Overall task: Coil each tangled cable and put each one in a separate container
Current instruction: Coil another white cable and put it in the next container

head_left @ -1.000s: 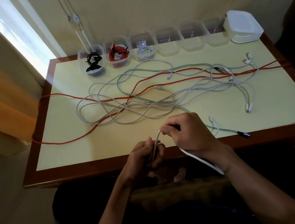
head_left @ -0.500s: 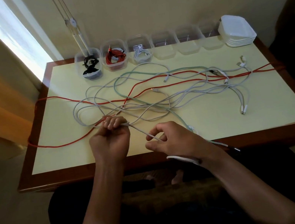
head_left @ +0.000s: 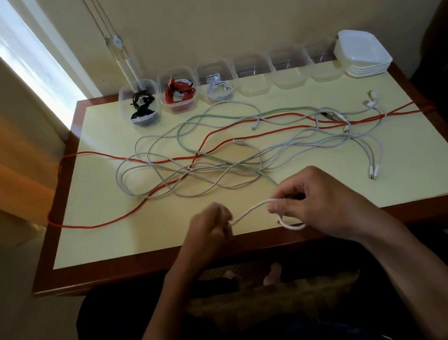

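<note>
Fingers (head_left: 278, 206) of your right hand (head_left: 311, 202) are pinching a thin white cable (head_left: 250, 210) at lower centre, while your left hand (head_left: 210, 230) is gripping its other stretch in a fist. You are forming a coil; next, I judge, another loop needs drawing from the tangle of white, red and green cables (head_left: 215, 159) toward an empty clear plastic container (head_left: 254, 81) at top.

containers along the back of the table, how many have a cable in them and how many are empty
With a black cable: 1
With a red cable: 1
With a white cable: 1
Empty containers: 3
Total: 6 containers, not counting the stack of lids beside them.
</note>
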The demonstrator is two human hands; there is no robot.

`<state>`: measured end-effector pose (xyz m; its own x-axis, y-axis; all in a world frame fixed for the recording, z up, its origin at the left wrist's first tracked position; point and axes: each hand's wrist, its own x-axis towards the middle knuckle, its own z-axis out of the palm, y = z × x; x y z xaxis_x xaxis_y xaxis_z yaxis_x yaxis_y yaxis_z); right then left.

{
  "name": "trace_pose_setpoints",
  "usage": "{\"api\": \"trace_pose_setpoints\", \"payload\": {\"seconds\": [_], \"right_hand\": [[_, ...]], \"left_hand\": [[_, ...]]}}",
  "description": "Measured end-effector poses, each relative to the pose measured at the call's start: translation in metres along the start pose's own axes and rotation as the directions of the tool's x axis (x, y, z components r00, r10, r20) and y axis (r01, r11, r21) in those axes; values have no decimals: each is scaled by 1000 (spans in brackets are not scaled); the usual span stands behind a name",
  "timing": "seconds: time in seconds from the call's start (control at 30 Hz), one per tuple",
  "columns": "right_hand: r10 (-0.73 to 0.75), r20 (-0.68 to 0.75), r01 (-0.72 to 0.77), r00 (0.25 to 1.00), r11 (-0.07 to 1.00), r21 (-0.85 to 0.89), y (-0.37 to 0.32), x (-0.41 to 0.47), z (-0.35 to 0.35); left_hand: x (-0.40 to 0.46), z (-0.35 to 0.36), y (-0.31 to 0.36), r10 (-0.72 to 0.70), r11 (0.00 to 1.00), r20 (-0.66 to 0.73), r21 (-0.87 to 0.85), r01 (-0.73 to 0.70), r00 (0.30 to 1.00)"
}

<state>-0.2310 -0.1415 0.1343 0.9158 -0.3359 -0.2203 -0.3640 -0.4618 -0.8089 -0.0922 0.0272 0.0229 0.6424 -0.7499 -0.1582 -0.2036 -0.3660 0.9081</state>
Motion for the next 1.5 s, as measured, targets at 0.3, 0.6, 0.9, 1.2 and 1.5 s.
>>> {"api": "trace_pose_setpoints", "payload": {"seconds": [0.3,0.6,0.9,1.2,1.5], "right_hand": [[-2,-54,9,999,992,126,10,10,-9],[114,378,-90,919,993,-80,14,15,-1],[85,12,-76,996,806,587,59,21,1],[289,-114,-86,950,596,798,95,50,9],[113,273,-222,955,885,410,70,27,48]], "left_hand": [[-24,3,8,181,758,498,-620,203,848],[-5,-13,37,437,-158,227,-933,323,870],[14,-44,11,-9,-359,201,-915,184,980],[3,-16,-1,139,-521,243,-806,279,960],[37,-46,11,-665,-383,-6,-856,-348,747]]}}
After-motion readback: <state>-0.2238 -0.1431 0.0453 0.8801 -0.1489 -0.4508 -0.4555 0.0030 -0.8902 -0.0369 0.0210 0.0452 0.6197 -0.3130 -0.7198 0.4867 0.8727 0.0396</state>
